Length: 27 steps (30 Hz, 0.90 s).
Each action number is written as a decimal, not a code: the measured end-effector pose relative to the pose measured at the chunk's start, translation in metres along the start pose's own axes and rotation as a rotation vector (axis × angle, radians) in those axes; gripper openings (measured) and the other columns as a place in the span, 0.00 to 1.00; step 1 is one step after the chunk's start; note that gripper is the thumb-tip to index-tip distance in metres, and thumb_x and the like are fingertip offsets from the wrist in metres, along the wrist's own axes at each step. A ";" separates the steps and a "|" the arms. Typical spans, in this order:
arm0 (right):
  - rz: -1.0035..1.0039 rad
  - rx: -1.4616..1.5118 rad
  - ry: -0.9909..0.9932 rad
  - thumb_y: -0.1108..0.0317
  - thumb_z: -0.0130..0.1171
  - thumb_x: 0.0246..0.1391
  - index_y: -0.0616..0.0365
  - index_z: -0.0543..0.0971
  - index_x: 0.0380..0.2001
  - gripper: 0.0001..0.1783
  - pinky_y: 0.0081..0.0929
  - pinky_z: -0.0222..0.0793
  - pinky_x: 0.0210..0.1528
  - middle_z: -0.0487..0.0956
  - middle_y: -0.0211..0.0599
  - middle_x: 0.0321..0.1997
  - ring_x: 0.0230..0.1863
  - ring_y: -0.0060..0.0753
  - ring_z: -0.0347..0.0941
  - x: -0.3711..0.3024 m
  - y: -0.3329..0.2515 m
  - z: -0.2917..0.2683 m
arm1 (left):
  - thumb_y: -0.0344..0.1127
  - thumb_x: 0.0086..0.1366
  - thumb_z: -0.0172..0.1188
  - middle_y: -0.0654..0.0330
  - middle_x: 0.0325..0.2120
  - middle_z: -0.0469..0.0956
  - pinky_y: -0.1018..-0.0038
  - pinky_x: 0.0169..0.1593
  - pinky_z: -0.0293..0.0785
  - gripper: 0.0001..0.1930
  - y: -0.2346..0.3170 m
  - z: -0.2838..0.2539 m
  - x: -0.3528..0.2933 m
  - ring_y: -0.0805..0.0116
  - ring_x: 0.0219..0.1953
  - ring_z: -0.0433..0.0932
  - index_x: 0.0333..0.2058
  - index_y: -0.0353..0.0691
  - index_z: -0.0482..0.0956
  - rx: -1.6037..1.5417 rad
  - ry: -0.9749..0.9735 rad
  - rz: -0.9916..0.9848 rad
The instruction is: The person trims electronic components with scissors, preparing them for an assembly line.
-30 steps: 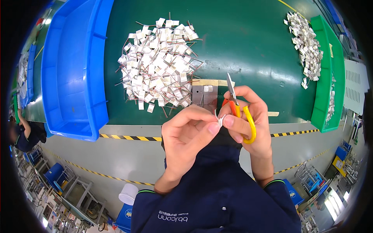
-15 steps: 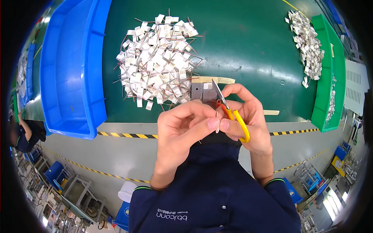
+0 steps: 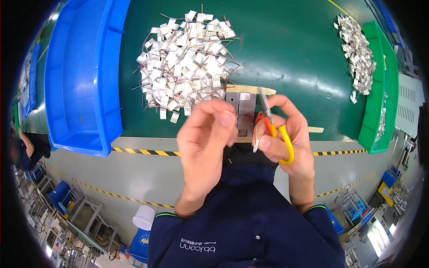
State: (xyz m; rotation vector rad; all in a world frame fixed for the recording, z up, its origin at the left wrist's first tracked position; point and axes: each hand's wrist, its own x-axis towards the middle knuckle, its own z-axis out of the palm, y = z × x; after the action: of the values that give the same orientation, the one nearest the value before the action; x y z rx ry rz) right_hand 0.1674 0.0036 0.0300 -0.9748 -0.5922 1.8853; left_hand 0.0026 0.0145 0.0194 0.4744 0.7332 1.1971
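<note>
My right hand (image 3: 292,138) holds scissors (image 3: 287,142) with yellow and orange handles, their blades pointing away from me. A thin white strip (image 3: 256,140) sticks out between the fingers of the same hand. My left hand (image 3: 203,138) hovers to the left, apart from the right one, with thumb and fingertips drawn together; whatever they may hold is hidden. Beyond and between the hands lies a grey metal block (image 3: 245,107) on the green table, with a small white piece (image 3: 245,96) on it. A large heap of white connectors with short dark wires (image 3: 185,67) lies ahead of my left hand.
A blue bin (image 3: 82,80) stands at the left, a green bin (image 3: 375,116) at the right with more white pieces (image 3: 357,56) beside it. Tan strips (image 3: 250,89) lie on the table (image 3: 295,40). A white bucket (image 3: 144,217) stands behind on the left.
My hands, together before, have parted: the left moved left and slightly up, the right a little to the right with the scissors. The white strip stays with the right hand.
</note>
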 end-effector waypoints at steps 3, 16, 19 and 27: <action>-0.117 0.043 0.164 0.82 0.60 0.47 0.61 0.63 0.46 0.24 0.10 0.51 0.15 0.77 0.38 0.27 0.16 0.11 0.61 0.001 0.004 0.004 | 0.25 0.63 0.55 0.62 0.32 0.72 0.82 0.37 0.66 0.07 -0.001 0.008 -0.004 0.79 0.32 0.69 0.39 0.31 0.71 0.171 0.116 0.131; -0.332 -0.106 0.263 0.85 0.59 0.48 0.64 0.60 0.46 0.24 0.16 0.72 0.37 0.78 0.43 0.32 0.35 0.25 0.77 0.000 0.007 0.022 | 0.18 0.58 0.57 0.55 0.37 0.75 0.78 0.45 0.71 0.07 -0.017 0.012 -0.013 0.73 0.39 0.75 0.36 0.26 0.76 0.193 0.090 0.162; -0.375 -0.187 0.257 0.86 0.59 0.47 0.64 0.60 0.46 0.25 0.17 0.72 0.38 0.78 0.44 0.32 0.34 0.24 0.77 0.000 0.010 0.024 | 0.18 0.58 0.57 0.55 0.37 0.75 0.78 0.45 0.71 0.06 -0.018 0.012 -0.012 0.73 0.39 0.75 0.36 0.26 0.76 0.192 0.105 0.210; -0.410 -0.252 0.242 0.85 0.61 0.47 0.64 0.60 0.46 0.26 0.14 0.71 0.35 0.78 0.42 0.31 0.33 0.22 0.76 0.000 0.010 0.027 | 0.18 0.57 0.57 0.54 0.36 0.75 0.78 0.44 0.72 0.06 -0.018 0.014 -0.012 0.72 0.38 0.75 0.35 0.27 0.77 0.173 0.146 0.265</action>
State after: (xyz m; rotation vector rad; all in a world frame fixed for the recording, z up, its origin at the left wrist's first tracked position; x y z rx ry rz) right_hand 0.1408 -0.0017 0.0385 -1.1253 -0.8263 1.3314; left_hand 0.0227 -0.0023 0.0201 0.6481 0.9249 1.4327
